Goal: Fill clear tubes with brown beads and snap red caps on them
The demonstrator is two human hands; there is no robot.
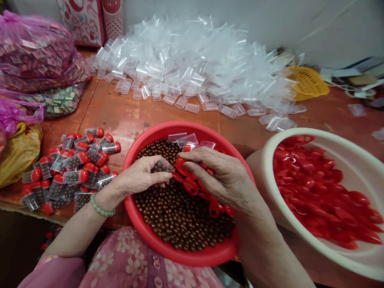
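Observation:
Over a red basin [132,160] of small brown balls [177,220], my two hands meet. My left hand [144,172], a green bead bracelet [102,205] on its wrist, is closed round a small clear plastic container [162,165] with brown balls inside. Between the thumb and fingers of my right hand [219,172] is a red plastic cap [180,165], close to the container's end; whether they touch I cannot tell. Several more red caps [192,186] lie on the balls beneath my right hand, partly hidden by it. Empty clear containers [187,140] rest at the basin's far side.
Filled, red-capped containers [75,176] are piled on the table at left. A cream tub [268,160] of red caps [315,192] stands at right. Along the wall spreads a heap of clear containers [192,60], near a yellow basket [309,82]. Pink bags [36,52] sit far left.

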